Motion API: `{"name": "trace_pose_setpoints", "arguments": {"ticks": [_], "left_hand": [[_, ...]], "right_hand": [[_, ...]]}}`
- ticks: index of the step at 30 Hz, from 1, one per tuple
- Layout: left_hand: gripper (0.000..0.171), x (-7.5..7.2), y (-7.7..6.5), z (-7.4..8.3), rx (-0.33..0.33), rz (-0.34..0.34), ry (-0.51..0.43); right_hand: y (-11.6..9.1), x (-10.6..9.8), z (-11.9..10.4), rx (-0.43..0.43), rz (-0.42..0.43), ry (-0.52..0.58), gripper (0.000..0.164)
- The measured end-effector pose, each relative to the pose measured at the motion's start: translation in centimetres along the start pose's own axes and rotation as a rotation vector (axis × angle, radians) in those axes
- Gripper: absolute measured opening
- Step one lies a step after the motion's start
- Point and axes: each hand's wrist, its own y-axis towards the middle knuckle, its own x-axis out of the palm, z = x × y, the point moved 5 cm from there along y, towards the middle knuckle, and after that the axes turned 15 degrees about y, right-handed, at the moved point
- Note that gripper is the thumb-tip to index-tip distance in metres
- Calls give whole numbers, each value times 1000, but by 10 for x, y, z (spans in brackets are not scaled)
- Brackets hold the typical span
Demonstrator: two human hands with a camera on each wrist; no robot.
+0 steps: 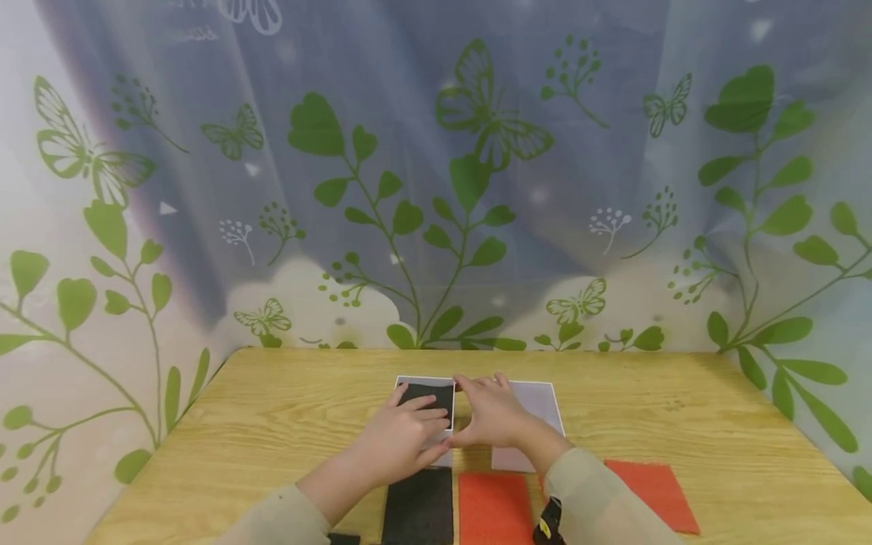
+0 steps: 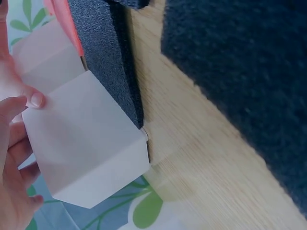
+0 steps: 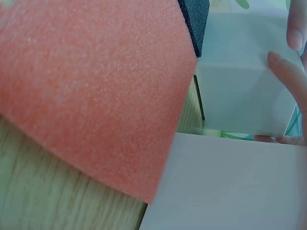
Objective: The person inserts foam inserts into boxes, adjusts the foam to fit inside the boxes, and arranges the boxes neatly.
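Observation:
Both hands are at a white open-topped box [image 1: 446,457] near the middle of the table. Inside its rim a black foam piece [image 1: 443,392] shows. My left hand [image 1: 402,435] lies over the box from the left, its fingers extended and touching the foam, the thumb by the near edge. From the right, my right hand [image 1: 493,412] grips the box side, thumb at the near corner and index finger at the far one. In the left wrist view the box's outer walls [image 2: 86,129] face the camera, and the foam inside is hidden.
A second pale box [image 1: 540,401] stands to the right, partly behind the right hand. Nearer the person lie a black foam sheet [image 1: 418,507], an orange foam sheet [image 1: 493,507] and another orange sheet [image 1: 652,492]. A patterned curtain [image 1: 436,227] hangs behind the wooden table [image 1: 293,409].

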Motion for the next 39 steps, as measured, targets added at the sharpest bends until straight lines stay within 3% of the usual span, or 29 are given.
{"name": "trace_pose_setpoints", "arguments": {"ticks": [15,25,39], "left_hand": [[35,7,0,-1,-33,-59,-43],[72,24,10,-6,-84,-221,-46],[79,34,14,-6,-56,-221,-12]], "right_hand": [[1,2,-2,0,-5,6,96],[-1,0,-3,13,-7,15,101],[-1,0,-2,3,-12,13,100]]}}
